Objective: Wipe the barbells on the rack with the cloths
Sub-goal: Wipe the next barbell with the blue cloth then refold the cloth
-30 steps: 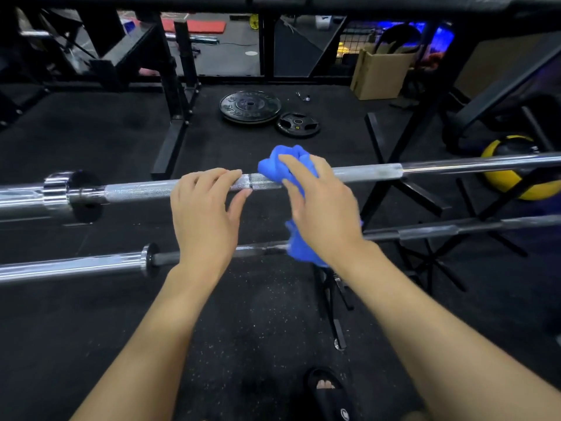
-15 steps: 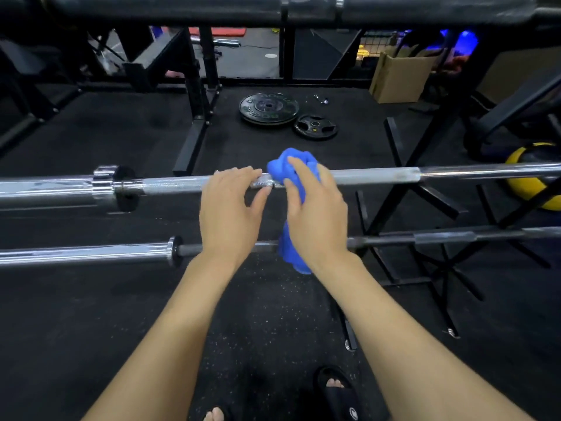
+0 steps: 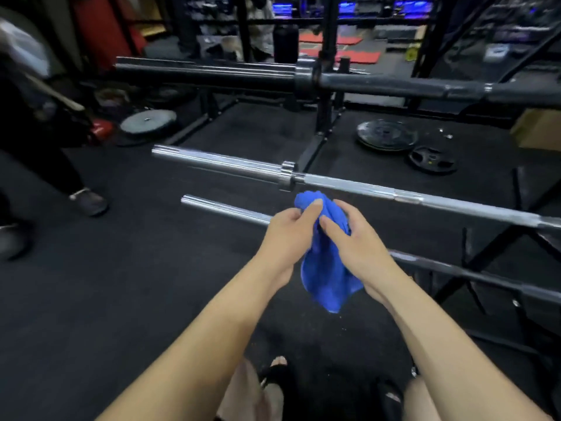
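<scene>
Nearest, at the bottom edge, the person's sandalled feet stand on the black rubber floor. Just above them both forearms reach forward, and the two hands meet on the blue cloth: the left hand pinches its bunched top between thumb and curled fingers, while the right hand has its fingers curled round the other side, the rest of the cloth hanging loose below. The cloth looks soft, light and limp, so it will fold to any shape; gathering it into a pad in one palm and wrapping that round a shaft seems the sensible hold. Behind the hands, passing under them, lies the nearer barbell, its chrome sleeve end at left and its dark shaft running off to the right. Just beyond is the second barbell, chrome sleeve at left, collar, then a pale knurled shaft; the cloth touches neither bar. These bars are stiff, heavy steel, smooth on the sleeves and rough on the knurl, best left lying on the rack and steadied by the free hand. Farther off, a black barbell sits higher. On the floor at right lie two weight plates, and a cardboard box at the far right edge, its contents out of sight.
</scene>
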